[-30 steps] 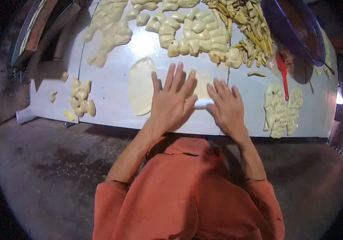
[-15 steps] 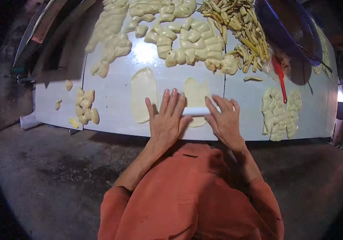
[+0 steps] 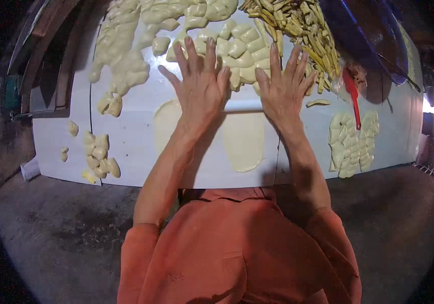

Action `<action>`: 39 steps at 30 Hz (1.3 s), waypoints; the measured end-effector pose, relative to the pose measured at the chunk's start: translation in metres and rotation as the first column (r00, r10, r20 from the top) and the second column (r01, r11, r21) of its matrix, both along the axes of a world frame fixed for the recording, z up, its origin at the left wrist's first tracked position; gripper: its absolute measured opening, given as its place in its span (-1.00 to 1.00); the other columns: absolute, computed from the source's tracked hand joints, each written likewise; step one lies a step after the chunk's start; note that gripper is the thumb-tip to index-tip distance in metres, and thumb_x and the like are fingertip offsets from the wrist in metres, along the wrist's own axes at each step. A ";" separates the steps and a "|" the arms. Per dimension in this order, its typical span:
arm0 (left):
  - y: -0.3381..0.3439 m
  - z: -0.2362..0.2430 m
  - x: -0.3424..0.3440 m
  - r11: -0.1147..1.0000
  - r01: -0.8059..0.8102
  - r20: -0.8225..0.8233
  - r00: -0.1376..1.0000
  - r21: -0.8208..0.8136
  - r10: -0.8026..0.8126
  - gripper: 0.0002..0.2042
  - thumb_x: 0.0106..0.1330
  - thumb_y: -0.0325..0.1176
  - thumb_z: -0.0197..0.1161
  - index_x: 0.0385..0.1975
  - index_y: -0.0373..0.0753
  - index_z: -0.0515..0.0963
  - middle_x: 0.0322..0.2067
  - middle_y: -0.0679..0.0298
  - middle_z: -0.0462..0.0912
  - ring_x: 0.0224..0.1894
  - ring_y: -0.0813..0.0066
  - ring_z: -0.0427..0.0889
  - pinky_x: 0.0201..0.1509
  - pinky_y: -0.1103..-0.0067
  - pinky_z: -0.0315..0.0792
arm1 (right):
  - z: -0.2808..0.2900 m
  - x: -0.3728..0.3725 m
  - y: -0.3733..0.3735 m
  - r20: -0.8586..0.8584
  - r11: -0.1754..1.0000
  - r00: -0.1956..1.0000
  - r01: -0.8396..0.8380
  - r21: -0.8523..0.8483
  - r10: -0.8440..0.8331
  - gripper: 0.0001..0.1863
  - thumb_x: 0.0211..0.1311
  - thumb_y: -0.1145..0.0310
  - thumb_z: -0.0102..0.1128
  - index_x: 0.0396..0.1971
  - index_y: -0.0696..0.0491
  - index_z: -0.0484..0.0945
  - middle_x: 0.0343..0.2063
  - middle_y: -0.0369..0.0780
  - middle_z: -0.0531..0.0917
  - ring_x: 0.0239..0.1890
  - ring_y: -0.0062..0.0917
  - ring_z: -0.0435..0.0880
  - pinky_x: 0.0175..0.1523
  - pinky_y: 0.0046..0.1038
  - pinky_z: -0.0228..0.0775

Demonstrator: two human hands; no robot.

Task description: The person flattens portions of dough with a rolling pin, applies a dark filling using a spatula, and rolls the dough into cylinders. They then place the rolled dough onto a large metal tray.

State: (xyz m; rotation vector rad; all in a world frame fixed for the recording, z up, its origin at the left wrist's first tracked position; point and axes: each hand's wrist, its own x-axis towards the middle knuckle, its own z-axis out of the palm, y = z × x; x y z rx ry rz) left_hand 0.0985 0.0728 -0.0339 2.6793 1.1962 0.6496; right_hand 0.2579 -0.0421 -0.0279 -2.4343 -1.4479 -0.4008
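Observation:
My left hand (image 3: 199,87) and my right hand (image 3: 284,92) lie with fingers spread over the two ends of a white rolling pin (image 3: 243,105). The palms appear to rest on it; its ends are hidden beneath them. Below the pin a flattened sheet of pale dough (image 3: 244,143) stretches toward the near table edge. A second dough sheet (image 3: 165,125) lies to its left, partly covered by my left forearm. My fingertips reach toward the many soft dough pieces (image 3: 242,53) massed farther back, and the right ones come close to a pile of yellowish-brown strips (image 3: 303,30).
A blue basin (image 3: 374,38) stands at the far right. Near it lies a red-handled utensil (image 3: 352,93), beside another group of dough pieces (image 3: 351,147). Several small dough lumps (image 3: 99,154) sit at the left of the white table (image 3: 126,137). Dark boards (image 3: 50,66) rise at the left.
Both hands have moved forward, away from me, with the rolling pin. My fingers are more spread, and the dough sheet beneath is longer toward me.

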 end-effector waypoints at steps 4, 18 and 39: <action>0.026 -0.002 0.008 0.983 0.036 0.073 0.996 0.181 -0.050 -0.34 0.53 0.06 0.05 0.53 -0.11 0.19 0.58 -0.14 -0.10 0.61 -0.20 -0.15 0.46 -0.37 -0.43 | 0.038 -0.002 -0.012 -0.142 0.894 0.885 -0.424 0.144 0.443 -0.34 0.32 -0.03 0.29 0.36 -0.09 0.47 0.28 0.07 0.42 0.28 -0.01 0.39 0.36 -0.01 0.18; -0.091 0.026 -0.052 0.928 0.334 -0.092 0.931 -0.165 -0.352 -0.35 0.50 0.00 0.12 0.43 -0.33 0.29 0.45 0.03 0.31 0.54 0.09 0.19 0.53 -0.24 -0.15 | 0.036 0.012 -0.042 0.087 0.995 0.992 -0.095 -0.003 0.095 -0.52 0.42 0.17 0.21 0.25 0.07 0.56 0.22 -0.04 0.56 0.30 -0.24 0.50 0.36 -0.04 0.21; -0.034 0.013 -0.163 0.989 0.038 -0.323 0.943 -0.144 -0.083 -0.17 0.46 0.25 -0.03 0.54 -0.27 0.13 0.56 0.07 0.12 0.60 0.10 0.07 0.49 -0.34 -0.25 | 0.008 -0.137 0.015 -0.339 0.736 0.711 -0.673 -0.075 0.616 -0.09 0.44 -0.35 -0.19 0.48 0.12 0.26 0.49 -0.08 0.30 0.58 -0.25 0.14 0.60 0.17 -0.31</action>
